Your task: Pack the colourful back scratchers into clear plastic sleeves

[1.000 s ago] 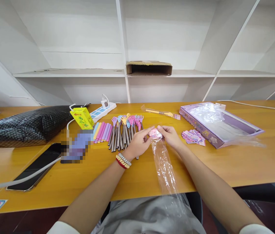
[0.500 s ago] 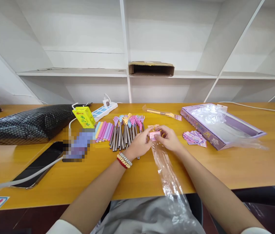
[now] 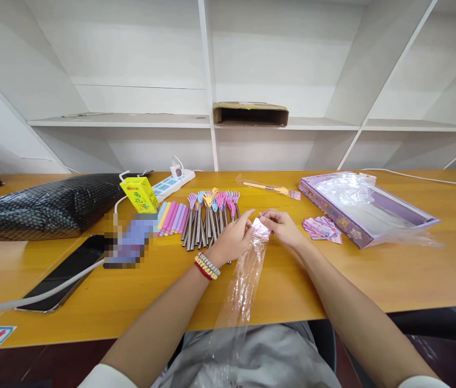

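Note:
A small pink card lies between my two hands, its shiny surface catching the light. From its lower edge a long clear plastic bag trails down over the table edge onto my lap. My left hand is closed at the card's left side, thumb and fingers gripping there. The fingers of my right hand pinch the card's upper right corner. Just left of my left hand lie several metal rods with coloured claw-shaped heads, beside several pastel handle sleeves.
Right of my hands are a pile of pink cards and a purple box holding clear plastic. A bagged yellow stick lies behind. Leftward are a yellow drink carton, a power strip, a phone and a black wrapped parcel.
The card has turned and shifted slightly right between my hands, and its face is now glossy. The plastic bag's tail has swung from right to left. My right fingers have moved to the card's corner.

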Demonstrator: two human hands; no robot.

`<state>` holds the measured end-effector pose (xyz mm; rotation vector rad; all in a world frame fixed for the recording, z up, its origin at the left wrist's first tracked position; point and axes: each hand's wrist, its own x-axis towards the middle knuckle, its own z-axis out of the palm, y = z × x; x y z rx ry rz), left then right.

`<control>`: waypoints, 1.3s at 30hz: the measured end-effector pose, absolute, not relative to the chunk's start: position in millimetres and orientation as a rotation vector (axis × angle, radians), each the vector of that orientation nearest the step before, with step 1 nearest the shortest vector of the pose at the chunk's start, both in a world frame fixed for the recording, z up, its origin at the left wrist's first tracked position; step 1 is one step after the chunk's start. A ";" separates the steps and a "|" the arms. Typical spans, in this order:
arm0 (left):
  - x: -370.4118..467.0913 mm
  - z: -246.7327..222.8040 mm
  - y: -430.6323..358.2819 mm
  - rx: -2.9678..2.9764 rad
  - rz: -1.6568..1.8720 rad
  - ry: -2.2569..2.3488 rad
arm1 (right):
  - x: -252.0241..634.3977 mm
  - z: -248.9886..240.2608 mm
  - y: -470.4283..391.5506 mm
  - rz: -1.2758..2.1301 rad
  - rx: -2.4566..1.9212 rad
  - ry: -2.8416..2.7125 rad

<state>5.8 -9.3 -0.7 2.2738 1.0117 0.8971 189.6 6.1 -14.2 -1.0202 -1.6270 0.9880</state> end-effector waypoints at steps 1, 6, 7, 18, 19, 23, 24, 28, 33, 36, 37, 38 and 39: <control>5.9 -0.2 -9.3 2.263 0.899 1.012 | 189.4 -13.9 6.7 1.034 -1.023 -1.549; 4.8 -1.5 -8.0 2.246 0.892 1.031 | 196.2 -12.2 13.5 1.083 -1.052 -1.072; 4.5 -2.4 -7.2 2.234 0.898 1.037 | 199.2 -11.4 15.1 1.058 -1.051 -1.004; 5.3 -12.3 3.9 1.911 1.014 1.027 | 202.7 -9.1 13.9 1.290 -0.927 -1.044; 5.2 -13.5 4.8 1.893 1.024 1.022 | 200.4 -10.0 12.9 1.277 -0.934 -1.111; 5.3 -14.4 6.0 1.822 1.058 1.000 | 194.1 -11.8 9.8 1.127 -0.997 -1.310; 5.6 -13.5 5.5 1.808 1.062 0.992 | 193.5 -11.6 9.1 1.126 -1.003 -1.340; 6.7 -8.1 1.6 1.765 1.052 0.949 | 192.3 -10.4 7.0 1.196 -1.015 -1.471; 8.6 -4.5 -1.7 1.707 1.027 0.953 | 190.0 -10.2 5.7 1.043 -1.055 -1.566; 9.3 -6.0 -0.2 1.697 1.050 0.959 | 189.3 -10.7 5.9 1.041 -1.053 -1.581; 9.4 -6.6 0.5 1.700 1.057 0.953 | 189.1 -11.1 6.1 1.041 -1.054 -1.579; 9.3 -7.2 0.9 1.702 1.062 0.947 | 188.8 -11.4 6.3 1.039 -1.055 -1.577; 9.2 -7.6 1.1 1.705 1.061 0.944 | 188.3 -11.7 6.5 1.035 -1.059 -1.576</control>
